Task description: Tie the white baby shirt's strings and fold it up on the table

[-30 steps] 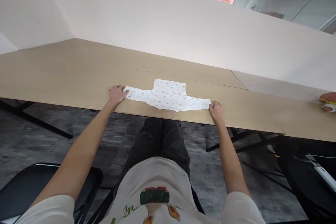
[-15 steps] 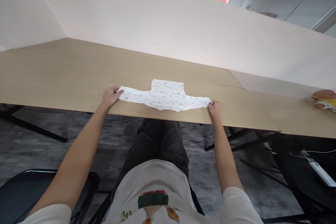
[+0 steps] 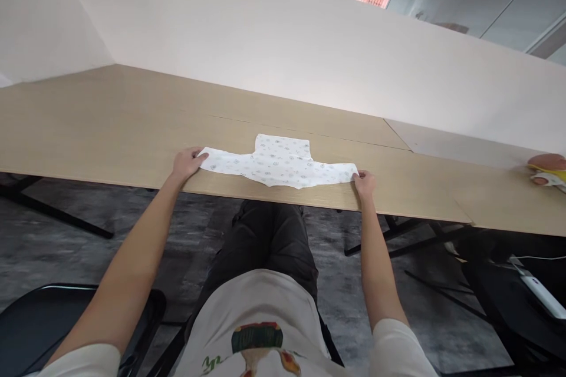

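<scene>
A small white garment with a fine printed pattern lies flat on the wooden table, its two sleeves spread out sideways and its body pointing away from me. My left hand pinches the end of the left sleeve between thumb and fingers. At the opposite end, my right hand grips the tip of the right sleeve. Both hands rest near the table's front edge.
A white partition rises behind the table. At the far right lies a plush-like item in yellow, white and brown. Black chairs stand below at both sides, the right one bearing a white device.
My right hand has shifted very slightly to the right with the sleeve end, which looks a little straighter. My left hand keeps its hold, nearly unmoved.
</scene>
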Available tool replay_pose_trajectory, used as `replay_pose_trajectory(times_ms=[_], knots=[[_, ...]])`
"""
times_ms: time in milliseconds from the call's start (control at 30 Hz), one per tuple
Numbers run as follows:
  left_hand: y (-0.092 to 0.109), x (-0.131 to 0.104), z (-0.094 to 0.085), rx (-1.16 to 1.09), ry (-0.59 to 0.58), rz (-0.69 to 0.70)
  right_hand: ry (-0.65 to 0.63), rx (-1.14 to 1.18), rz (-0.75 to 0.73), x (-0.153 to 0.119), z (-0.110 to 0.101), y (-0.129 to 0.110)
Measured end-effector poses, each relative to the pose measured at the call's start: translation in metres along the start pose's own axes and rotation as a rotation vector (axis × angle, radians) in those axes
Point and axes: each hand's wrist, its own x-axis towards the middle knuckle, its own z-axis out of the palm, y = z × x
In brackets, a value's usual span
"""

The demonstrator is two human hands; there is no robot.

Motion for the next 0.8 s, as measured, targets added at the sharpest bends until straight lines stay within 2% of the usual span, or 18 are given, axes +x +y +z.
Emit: replay_pose_trajectory(times_ms=[400,500,567,633,733,800], knots=[[-0.005,0.003,0.003,0.003,0.026,-0.019,0.006,0.088,0.032,-0.002,-0.002,0.001],[-0.003,0.001,0.002,0.003,0.028,-0.02,-0.008,0.155,0.053,0.006,-0.006,-0.01],[-0.001,0.0,0.001,0.002,0.018,-0.024,0.013,0.246,0.05,0.012,-0.01,-0.03],[0.0,0.0,0.0,-0.002,0.009,-0.028,0.034,0.347,0.029,0.015,-0.013,-0.061],[0.0,0.0,0.0,-0.014,0.009,-0.031,-0.034,0.457,-0.038,0.004,-0.007,-0.118],[0.0,0.0,0.0,-0.014,0.009,-0.033,-0.098,0.483,-0.103,-0.011,0.005,-0.153]])
